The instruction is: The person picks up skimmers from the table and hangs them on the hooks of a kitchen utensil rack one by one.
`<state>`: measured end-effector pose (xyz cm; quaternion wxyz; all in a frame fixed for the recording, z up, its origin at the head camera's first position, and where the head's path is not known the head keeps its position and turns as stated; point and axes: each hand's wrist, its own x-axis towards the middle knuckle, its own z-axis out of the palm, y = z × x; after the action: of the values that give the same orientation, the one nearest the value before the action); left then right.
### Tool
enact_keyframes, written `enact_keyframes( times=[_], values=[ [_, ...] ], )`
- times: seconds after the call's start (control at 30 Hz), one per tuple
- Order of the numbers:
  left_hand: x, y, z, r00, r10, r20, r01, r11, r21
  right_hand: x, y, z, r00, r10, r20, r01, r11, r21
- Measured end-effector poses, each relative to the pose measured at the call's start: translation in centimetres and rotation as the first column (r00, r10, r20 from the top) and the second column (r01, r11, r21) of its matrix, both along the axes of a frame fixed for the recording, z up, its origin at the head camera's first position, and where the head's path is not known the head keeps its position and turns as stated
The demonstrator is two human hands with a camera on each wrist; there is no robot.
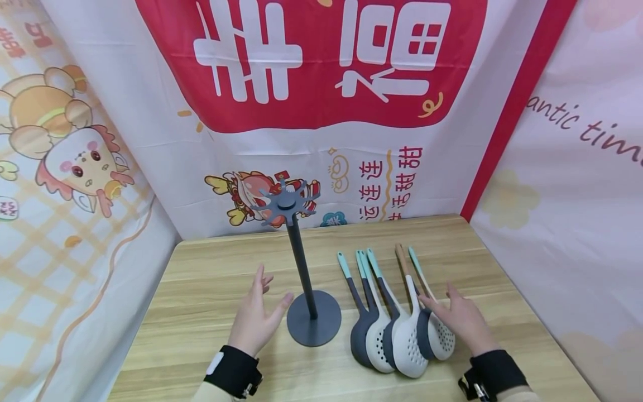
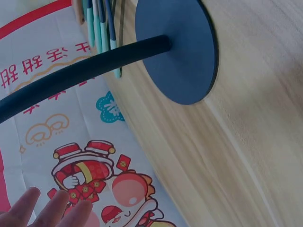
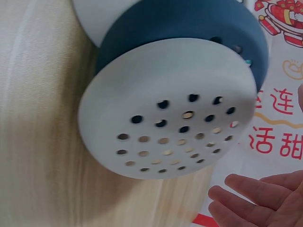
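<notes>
A dark utensil stand (image 1: 313, 326) with a round base, a thin pole and a hooked top stands upright on the table. My left hand (image 1: 257, 321) hovers left of its base, fingers spread and holding nothing. Right of the stand lies a row of ladles and slotted spoons, among them a dark ladle (image 1: 360, 338) and a white slotted skimmer (image 1: 409, 346), handles pointing away. My right hand (image 1: 462, 318) is held beside the rightmost white slotted ladle (image 3: 165, 113), fingers extended. Whether its fingertips touch a handle, I cannot tell.
The wooden table (image 1: 201, 335) meets a printed cloth backdrop (image 1: 442, 184) at its far edge. Cloth walls hang at left and right. The stand's pole rises tall between my left hand and the utensils.
</notes>
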<state>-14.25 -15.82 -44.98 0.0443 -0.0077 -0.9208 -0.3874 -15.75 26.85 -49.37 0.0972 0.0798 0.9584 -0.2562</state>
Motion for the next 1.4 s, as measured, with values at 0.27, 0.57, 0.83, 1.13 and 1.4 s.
enact_keyframes(
  times=[0.27, 0.57, 0.83, 1.13, 1.4],
  values=[
    [0.1, 1.2, -1.0, 1.000, -0.018, -0.013, 0.018, 1.000, 0.006, 0.0, 0.4, -1.2, 0.999, -0.020, 0.042, 0.021, 0.999, -0.040],
    [-0.3, 2.6, -1.0, 0.998, -0.047, -0.034, 0.046, 0.999, -0.024, 0.0, 0.6, -1.8, 0.999, -0.029, 0.043, 0.033, 0.997, -0.072],
    [-0.7, 3.4, -0.4, 0.997, -0.072, -0.033, 0.072, 0.997, 0.013, -0.1, 0.7, -2.6, 0.999, -0.026, 0.042, 0.029, 0.997, -0.073],
    [-1.2, 4.2, -0.3, 0.993, -0.091, -0.082, 0.095, 0.994, 0.052, -0.4, 0.5, -2.9, 0.997, -0.034, 0.064, 0.039, 0.996, -0.080],
    [-1.8, 4.9, -0.1, 0.991, -0.092, -0.095, 0.105, 0.984, 0.141, -0.3, 0.2, -3.1, 0.997, -0.037, 0.069, 0.044, 0.994, -0.103]
  ],
)
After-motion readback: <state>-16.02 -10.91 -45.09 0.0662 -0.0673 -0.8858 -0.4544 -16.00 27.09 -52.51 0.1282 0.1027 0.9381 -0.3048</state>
